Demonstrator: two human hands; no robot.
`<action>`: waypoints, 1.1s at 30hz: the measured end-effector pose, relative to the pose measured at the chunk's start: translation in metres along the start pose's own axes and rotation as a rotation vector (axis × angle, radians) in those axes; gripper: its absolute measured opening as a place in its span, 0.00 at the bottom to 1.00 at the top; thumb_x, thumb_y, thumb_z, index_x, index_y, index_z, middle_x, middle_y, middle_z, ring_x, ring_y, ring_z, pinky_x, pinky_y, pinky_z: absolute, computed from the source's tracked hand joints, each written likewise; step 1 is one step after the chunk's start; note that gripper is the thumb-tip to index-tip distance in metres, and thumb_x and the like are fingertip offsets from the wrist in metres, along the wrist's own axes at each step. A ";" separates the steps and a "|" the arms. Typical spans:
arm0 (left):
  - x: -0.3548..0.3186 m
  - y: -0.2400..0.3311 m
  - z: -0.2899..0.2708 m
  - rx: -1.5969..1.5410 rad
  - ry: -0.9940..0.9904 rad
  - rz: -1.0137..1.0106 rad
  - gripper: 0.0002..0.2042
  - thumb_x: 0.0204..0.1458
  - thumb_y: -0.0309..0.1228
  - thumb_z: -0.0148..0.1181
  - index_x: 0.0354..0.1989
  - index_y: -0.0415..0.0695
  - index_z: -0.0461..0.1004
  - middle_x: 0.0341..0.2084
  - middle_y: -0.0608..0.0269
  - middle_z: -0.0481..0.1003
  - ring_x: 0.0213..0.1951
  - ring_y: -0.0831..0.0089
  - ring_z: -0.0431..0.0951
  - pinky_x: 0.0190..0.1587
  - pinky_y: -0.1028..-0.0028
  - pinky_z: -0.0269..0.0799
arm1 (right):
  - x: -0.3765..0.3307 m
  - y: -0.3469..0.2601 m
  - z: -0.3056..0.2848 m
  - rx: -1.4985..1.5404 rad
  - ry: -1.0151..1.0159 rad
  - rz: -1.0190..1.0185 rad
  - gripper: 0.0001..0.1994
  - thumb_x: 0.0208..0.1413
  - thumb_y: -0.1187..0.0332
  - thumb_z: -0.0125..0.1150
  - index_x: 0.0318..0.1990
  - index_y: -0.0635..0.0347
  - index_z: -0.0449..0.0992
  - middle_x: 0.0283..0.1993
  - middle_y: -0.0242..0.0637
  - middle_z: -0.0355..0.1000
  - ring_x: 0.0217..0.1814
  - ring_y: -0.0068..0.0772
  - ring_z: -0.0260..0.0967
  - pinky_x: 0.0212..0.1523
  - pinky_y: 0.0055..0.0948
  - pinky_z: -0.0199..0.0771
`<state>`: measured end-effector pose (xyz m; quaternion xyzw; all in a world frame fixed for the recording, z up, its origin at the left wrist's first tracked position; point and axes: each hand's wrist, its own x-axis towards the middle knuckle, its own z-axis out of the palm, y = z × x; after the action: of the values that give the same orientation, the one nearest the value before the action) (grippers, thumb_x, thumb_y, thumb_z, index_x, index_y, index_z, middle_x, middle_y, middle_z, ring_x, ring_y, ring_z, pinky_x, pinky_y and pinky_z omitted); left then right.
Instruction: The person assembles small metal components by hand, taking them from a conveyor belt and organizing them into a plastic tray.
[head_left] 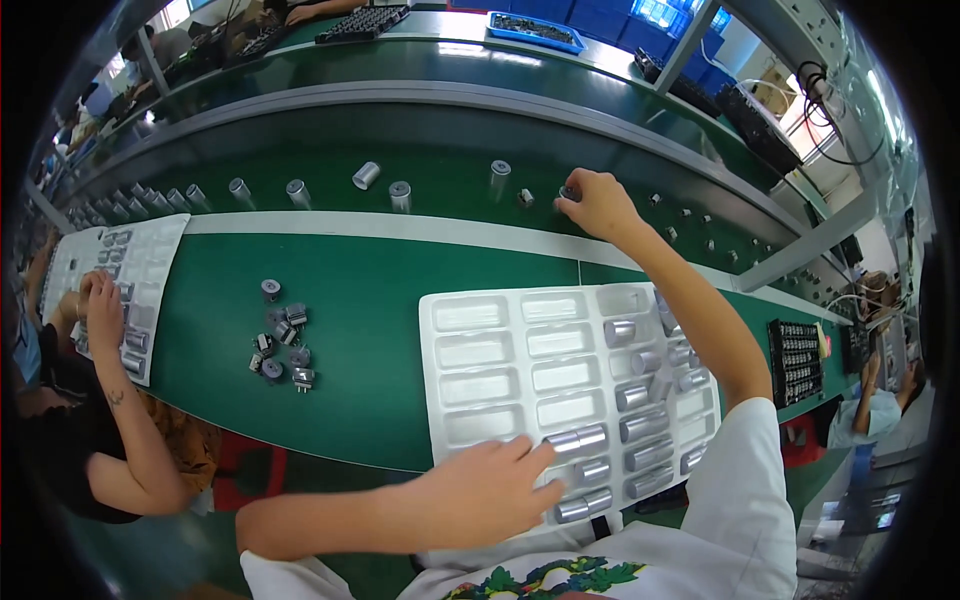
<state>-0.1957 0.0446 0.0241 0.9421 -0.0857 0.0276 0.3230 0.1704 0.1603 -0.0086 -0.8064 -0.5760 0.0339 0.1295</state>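
My right hand [603, 205] reaches out over the green belt. Its thumb and fingers close around a silver metal cylinder [566, 194], mostly hidden by them. Above the lower part of a white moulded tray [530, 305], my left hand [490, 492] has its fingers apart and holds nothing that I can see. Its fingertips are close to a silver cylinder [577, 441] lying in a pocket. More silver cylinders lie in the tray's right and lower pockets, some behind my right forearm. The upper left pockets hold nothing.
Upright cylinders [400, 196] and small parts [525, 198] stand along the belt [450, 170]. A pile of small dark-and-silver parts [285, 335] lies left on the green table. A co-worker's hand [103, 310] is over another white tray [160, 260]. A black tray [795, 360] stands right.
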 end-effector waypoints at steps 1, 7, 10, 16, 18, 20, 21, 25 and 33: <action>-0.011 0.004 0.006 0.077 0.004 0.015 0.17 0.54 0.37 0.61 0.49 0.43 0.73 0.46 0.53 0.70 0.42 0.62 0.74 0.41 0.66 0.74 | -0.002 0.001 0.003 0.007 0.007 0.021 0.15 0.49 0.63 0.67 0.42 0.64 0.78 0.38 0.48 0.77 0.43 0.51 0.76 0.45 0.43 0.77; -0.034 0.000 0.023 0.470 0.016 0.114 0.15 0.47 0.32 0.60 0.45 0.43 0.74 0.38 0.62 0.70 0.37 0.71 0.72 0.35 0.76 0.69 | 0.015 -0.038 0.034 -0.203 0.304 -0.696 0.12 0.55 0.70 0.58 0.46 0.61 0.76 0.45 0.50 0.72 0.51 0.51 0.70 0.49 0.44 0.75; -0.019 0.002 0.029 0.498 -0.004 0.041 0.16 0.45 0.30 0.59 0.45 0.41 0.74 0.36 0.64 0.70 0.36 0.72 0.71 0.34 0.77 0.67 | 0.018 -0.051 0.040 -0.271 -0.063 -0.336 0.09 0.56 0.71 0.56 0.41 0.63 0.78 0.41 0.50 0.77 0.48 0.53 0.76 0.47 0.46 0.78; -0.007 0.011 0.027 0.422 -0.002 -0.054 0.17 0.43 0.29 0.59 0.44 0.37 0.74 0.37 0.61 0.71 0.39 0.68 0.71 0.36 0.74 0.70 | 0.020 -0.037 0.040 0.168 0.115 -0.426 0.15 0.51 0.68 0.60 0.46 0.63 0.80 0.43 0.58 0.75 0.48 0.60 0.76 0.49 0.45 0.78; -0.012 0.006 0.019 0.095 0.088 -0.138 0.14 0.50 0.29 0.63 0.45 0.38 0.75 0.44 0.58 0.73 0.45 0.60 0.73 0.44 0.66 0.74 | 0.004 -0.052 0.019 0.411 -0.047 -0.270 0.17 0.56 0.64 0.63 0.51 0.63 0.78 0.51 0.50 0.72 0.51 0.44 0.76 0.52 0.37 0.78; -0.011 -0.009 0.016 0.015 0.054 -0.126 0.15 0.47 0.25 0.65 0.44 0.38 0.75 0.43 0.60 0.74 0.48 0.59 0.73 0.49 0.66 0.74 | -0.024 -0.050 0.007 0.952 -0.201 -0.061 0.17 0.59 0.64 0.62 0.51 0.67 0.77 0.50 0.48 0.72 0.51 0.41 0.76 0.54 0.33 0.78; -0.007 -0.012 0.011 0.017 0.062 -0.125 0.15 0.46 0.25 0.66 0.44 0.38 0.75 0.42 0.60 0.75 0.48 0.60 0.73 0.49 0.66 0.73 | -0.043 -0.048 0.000 1.477 -0.337 0.161 0.18 0.61 0.64 0.61 0.51 0.71 0.76 0.50 0.47 0.71 0.51 0.38 0.76 0.55 0.30 0.79; -0.004 0.004 0.012 0.174 -0.016 -0.119 0.16 0.46 0.25 0.66 0.44 0.38 0.74 0.41 0.59 0.74 0.47 0.59 0.73 0.50 0.67 0.73 | -0.111 -0.038 -0.029 1.844 -0.470 0.249 0.17 0.66 0.69 0.55 0.54 0.78 0.71 0.48 0.47 0.69 0.52 0.38 0.75 0.57 0.26 0.80; 0.016 -0.020 -0.025 -0.528 0.047 -0.238 0.21 0.50 0.23 0.66 0.54 0.37 0.72 0.44 0.54 0.77 0.46 0.58 0.78 0.47 0.69 0.75 | -0.162 -0.001 -0.038 2.235 -0.501 0.133 0.22 0.68 0.71 0.49 0.64 0.79 0.59 0.51 0.49 0.68 0.55 0.35 0.71 0.52 0.21 0.82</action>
<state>-0.1762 0.0737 0.0335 0.8279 0.0287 -0.0118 0.5600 0.1237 0.0025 0.0130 -0.2401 -0.1897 0.6928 0.6530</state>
